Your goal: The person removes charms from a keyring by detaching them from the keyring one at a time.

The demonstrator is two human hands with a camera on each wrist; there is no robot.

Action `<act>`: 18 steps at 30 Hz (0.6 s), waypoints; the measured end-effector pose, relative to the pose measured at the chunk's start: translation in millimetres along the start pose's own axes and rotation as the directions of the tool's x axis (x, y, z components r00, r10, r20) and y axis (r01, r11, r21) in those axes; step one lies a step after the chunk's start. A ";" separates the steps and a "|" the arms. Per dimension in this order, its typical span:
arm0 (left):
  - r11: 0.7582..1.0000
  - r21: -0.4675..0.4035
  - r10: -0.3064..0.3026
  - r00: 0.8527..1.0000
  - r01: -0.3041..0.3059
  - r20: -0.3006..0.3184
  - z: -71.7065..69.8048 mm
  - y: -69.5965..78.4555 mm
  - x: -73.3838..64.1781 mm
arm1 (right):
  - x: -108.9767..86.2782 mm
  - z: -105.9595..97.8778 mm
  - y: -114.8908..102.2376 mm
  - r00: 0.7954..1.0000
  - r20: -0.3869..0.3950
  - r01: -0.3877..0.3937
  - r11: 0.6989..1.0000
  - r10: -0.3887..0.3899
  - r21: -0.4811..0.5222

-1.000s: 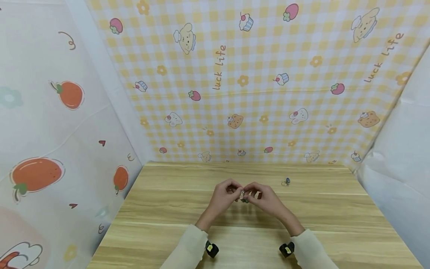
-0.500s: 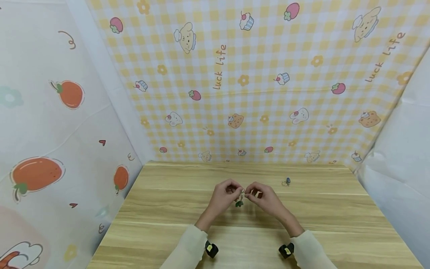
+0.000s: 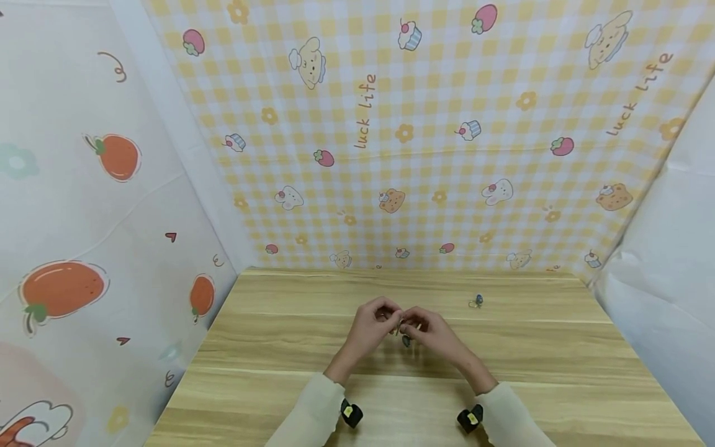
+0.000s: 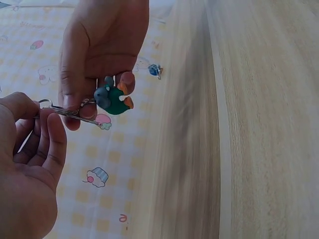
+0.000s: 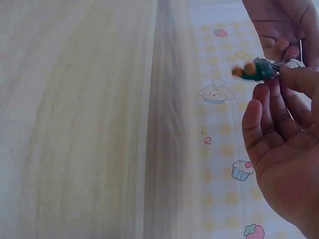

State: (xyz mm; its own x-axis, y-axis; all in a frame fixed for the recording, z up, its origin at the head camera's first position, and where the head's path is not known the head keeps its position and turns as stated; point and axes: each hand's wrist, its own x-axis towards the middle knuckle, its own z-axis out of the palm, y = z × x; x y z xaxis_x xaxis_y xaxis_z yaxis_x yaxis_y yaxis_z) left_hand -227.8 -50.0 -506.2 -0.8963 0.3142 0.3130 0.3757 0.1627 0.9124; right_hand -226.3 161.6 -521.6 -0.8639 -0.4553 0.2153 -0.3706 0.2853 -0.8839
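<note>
Tabletop: pale wood grain, streaked, below the fingers.
Checked cloth: yellow and white, beyond the fingertips.
Blue trinket: on the table, beyond and right of the right fingers.
Left hand: thumb and fingers pinch the thin metal ring.
Right hand: fingertips narrow, gripping the metal parts; hides some of them.
Green figurine: hangs beside the right fingertips; rounded, grey head, orange feet.

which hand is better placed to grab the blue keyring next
Likely the right hand: the blue keyring lies on the table to its right, farther from the left hand. Both hold the green keyring, so the right would have to let go first.
</note>
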 end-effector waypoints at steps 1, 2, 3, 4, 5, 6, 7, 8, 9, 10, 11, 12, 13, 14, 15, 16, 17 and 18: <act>1.000 0.006 0.000 1.000 0.000 -0.004 -0.2 0.0 0.0 | 0.0 0.1 0.3 1.000 -0.006 -0.013 1.000 0.013 0.006; 1.000 0.017 0.001 1.000 -0.001 -0.010 -0.5 0.0 0.1 | 0.0 -0.1 0.9 1.000 -0.008 -0.019 1.000 0.019 0.010; 1.000 0.031 0.001 1.000 -0.001 -0.019 -0.7 -0.1 0.5 | 0.0 -0.4 0.8 1.000 -0.014 -0.028 1.000 0.028 0.011; 0.999 0.047 0.000 1.000 0.002 -0.029 -1.0 -0.4 0.8 | 0.0 -0.7 0.5 0.999 -0.019 -0.037 0.999 0.037 0.011; 0.998 0.063 -0.003 0.999 0.005 -0.038 -1.3 -0.6 1.1 | 0.2 -1.2 0.0 0.999 -0.025 -0.046 0.999 0.046 0.007; 0.997 0.077 -0.005 0.999 0.008 -0.047 -1.6 -0.7 1.3 | 0.3 -1.7 -0.5 0.998 -0.030 -0.054 0.999 0.054 0.006; 0.996 0.088 -0.006 0.999 0.011 -0.053 -1.9 -0.9 1.4 | 0.3 -2.5 -1.0 0.998 -0.033 -0.058 0.998 0.058 0.003; 0.995 0.096 -0.008 0.998 0.013 -0.056 -2.2 -1.3 1.7 | 0.5 -3.1 -1.7 0.997 -0.036 -0.061 0.998 0.061 0.000; 0.995 0.100 -0.012 0.998 0.017 -0.056 -2.5 -1.7 1.7 | 0.5 -3.7 -2.5 0.997 -0.040 -0.072 0.997 0.072 -0.001; 0.995 0.103 -0.014 0.999 0.020 -0.051 -2.8 -2.2 1.5 | 0.5 -4.2 -3.1 0.996 -0.041 -0.074 0.997 0.074 0.004; 0.995 0.101 -0.020 0.999 0.024 -0.043 -3.1 -2.5 1.3 | 0.6 -4.7 -3.7 0.996 -0.041 -0.073 0.997 0.074 0.011; 0.995 0.094 -0.025 0.999 0.028 -0.033 -3.2 -3.1 1.2 | 0.6 -5.1 -4.2 0.997 -0.041 -0.072 0.997 0.073 0.019; 0.996 0.088 -0.032 0.999 0.034 -0.022 -3.3 -3.5 0.8 | 0.5 -5.4 -4.8 0.997 -0.040 -0.069 0.997 0.070 0.030; 0.996 0.082 -0.040 0.999 0.041 -0.011 -3.3 -3.5 0.4 | 0.3 -5.6 -5.1 0.997 -0.041 -0.068 0.997 0.070 0.041; 0.996 0.075 -0.050 0.999 0.049 -0.002 -3.1 -3.5 -0.1 | 0.2 -5.9 -5.3 0.997 -0.040 -0.062 0.997 0.064 0.052; 0.996 0.069 -0.056 0.998 0.055 0.006 -2.8 -3.7 -0.5 | 0.0 -6.3 -5.4 0.997 -0.042 -0.057 0.996 0.060 0.064; 0.996 0.061 -0.067 0.998 0.067 0.013 -2.5 -3.4 -1.0 | -0.1 -6.6 -5.4 0.998 -0.043 -0.052 0.996 0.055 0.072; 0.996 0.053 -0.076 0.997 0.075 0.020 -2.4 -2.9 -1.6 | -0.3 -6.9 -5.3 0.998 -0.045 -0.049 0.996 0.053 0.079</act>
State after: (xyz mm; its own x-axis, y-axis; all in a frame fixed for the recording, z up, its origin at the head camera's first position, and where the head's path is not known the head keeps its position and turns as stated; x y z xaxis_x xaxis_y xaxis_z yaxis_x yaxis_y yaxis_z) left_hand -228.0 -53.1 -508.8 -0.9174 0.3195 0.2372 0.3194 0.2354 0.9179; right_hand -226.4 166.1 -514.1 -0.8969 -0.4008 0.1868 -0.2994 0.2397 -0.9235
